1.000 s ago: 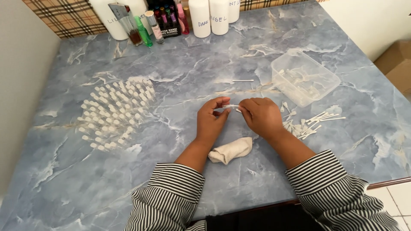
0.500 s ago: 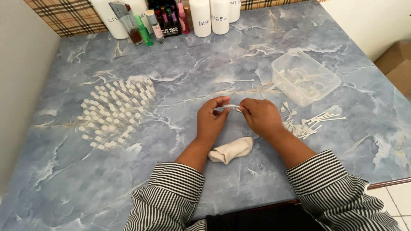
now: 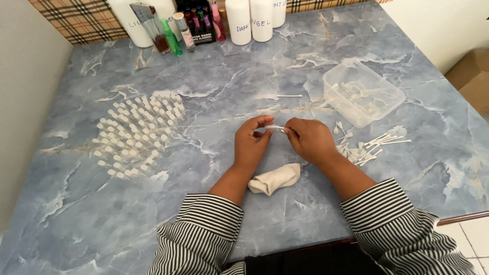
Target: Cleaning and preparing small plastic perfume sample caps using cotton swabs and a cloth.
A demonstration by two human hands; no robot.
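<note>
The blue marbled tabletop (image 3: 127, 229) fills the view. At 10 o'clock from the hands, well apart, stands a broad cluster of small white-capped vials (image 3: 137, 135). At 2 o'clock a clear plastic container (image 3: 362, 95) sits near a scatter of white swabs (image 3: 368, 147) at 3 o'clock. White bottles (image 3: 252, 20) and small coloured bottles (image 3: 175, 33) line the far edge at 12 o'clock. A rolled white cloth (image 3: 275, 179) lies at 6 o'clock, just beside the wrists. The left hand (image 3: 252, 145) and right hand (image 3: 309, 141) meet at centre, fingers of both pinched on the ends of a small clear vial (image 3: 275, 127) held above the tabletop
</note>
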